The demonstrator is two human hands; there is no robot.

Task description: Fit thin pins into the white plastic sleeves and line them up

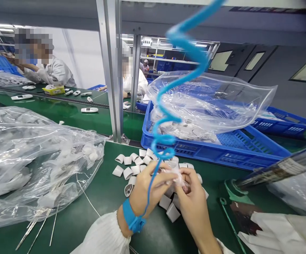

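Green-topped assembly worktop (95,169) under bright factory lights, where a worker in a white smock pinches a small translucent wrapped piece (179,179) at the centre of the frame, its exact form hidden by the fingers. The left hand (149,187), wearing a blue wrist strap (132,217) with a coiled blue cord (169,113), grasps the piece from 9 o'clock with extended fingers; the right hand (192,201) closes on it from 3 o'clock. Both work close together, held above the worktop. Curved white sleeves (128,173) lie scattered beneath and around the hands from 6 to 12 o'clock, a bulging clear plastic bag of white parts (36,158) sits at 9 o'clock, and a blue perforated plastic crate (195,150) holding a second clear bag (208,102) stands at 1 o'clock
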